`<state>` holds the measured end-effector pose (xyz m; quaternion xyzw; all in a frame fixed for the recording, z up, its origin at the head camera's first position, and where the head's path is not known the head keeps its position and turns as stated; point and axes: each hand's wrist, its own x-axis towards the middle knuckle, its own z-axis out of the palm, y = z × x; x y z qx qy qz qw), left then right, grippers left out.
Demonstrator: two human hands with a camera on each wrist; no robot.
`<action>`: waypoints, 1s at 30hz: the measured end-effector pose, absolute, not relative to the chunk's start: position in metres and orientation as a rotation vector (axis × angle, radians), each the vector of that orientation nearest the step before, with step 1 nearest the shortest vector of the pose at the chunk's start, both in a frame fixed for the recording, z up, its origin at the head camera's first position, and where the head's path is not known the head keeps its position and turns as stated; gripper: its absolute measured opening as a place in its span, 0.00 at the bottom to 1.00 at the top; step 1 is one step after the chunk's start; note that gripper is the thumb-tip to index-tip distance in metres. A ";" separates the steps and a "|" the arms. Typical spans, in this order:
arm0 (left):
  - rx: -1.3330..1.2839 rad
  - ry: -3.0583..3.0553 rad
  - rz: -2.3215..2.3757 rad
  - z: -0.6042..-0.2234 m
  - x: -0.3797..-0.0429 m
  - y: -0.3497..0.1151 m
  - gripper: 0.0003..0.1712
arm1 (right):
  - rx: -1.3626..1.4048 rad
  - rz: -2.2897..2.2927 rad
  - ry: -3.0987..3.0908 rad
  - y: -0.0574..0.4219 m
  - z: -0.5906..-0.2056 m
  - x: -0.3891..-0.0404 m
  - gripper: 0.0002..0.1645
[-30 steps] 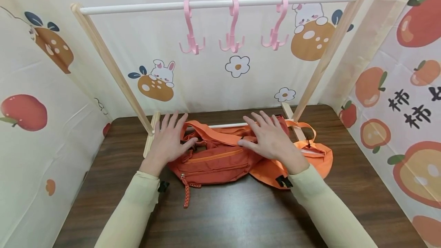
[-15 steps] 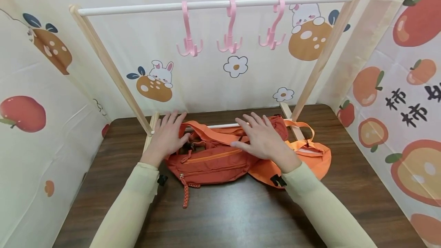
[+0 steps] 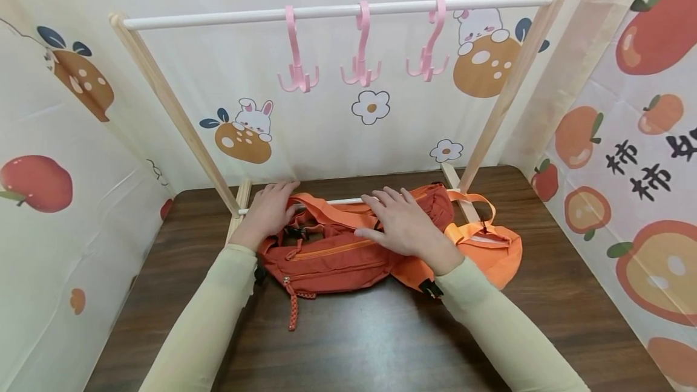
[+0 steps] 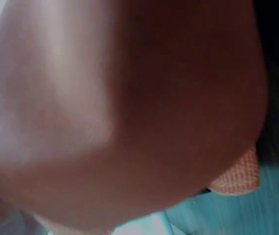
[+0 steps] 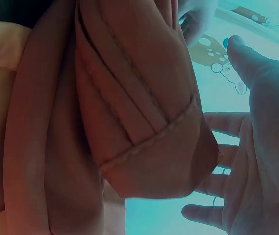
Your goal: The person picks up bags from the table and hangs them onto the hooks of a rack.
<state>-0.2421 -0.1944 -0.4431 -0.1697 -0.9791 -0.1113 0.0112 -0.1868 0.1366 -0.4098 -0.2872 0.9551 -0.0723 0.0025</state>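
A braided zipper pull [image 3: 293, 313] trails nearest, below the hands, from the rust-red waist pack [image 3: 337, 274] lying under and between them. The right hand [image 3: 403, 222] spreads loosely over it, gripping nothing; the left hand [image 3: 268, 213] meets its orange strap [image 3: 343, 215], grip unclear. Gathering that strap should prevent snagging on the white lower bar [image 3: 348, 201] just beyond.

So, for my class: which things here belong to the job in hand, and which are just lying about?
Part of the job, it seems:
Rust-red bag, beneath the left grip and right grip

Probably just about:
Bright orange bag, beside it
Wooden rack
Three pink hooks, nothing hung on them
Printed backdrop
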 end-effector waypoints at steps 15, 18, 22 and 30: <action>-0.609 -3.111 -0.368 -0.453 -0.262 -0.188 0.23 | -0.924 -0.200 2.981 0.127 -0.414 -0.185 0.54; -0.606 -3.105 -0.394 -0.452 -0.262 -0.188 0.21 | -0.930 -0.196 2.982 0.127 -0.414 -0.185 0.54; -0.594 -3.083 -0.443 -0.450 -0.261 -0.190 0.18 | -0.937 -0.193 2.988 0.126 -0.414 -0.186 0.54; -0.579 -3.022 -0.614 -0.435 -0.251 -0.188 0.11 | -0.944 -0.201 2.995 0.125 -0.413 -0.186 0.54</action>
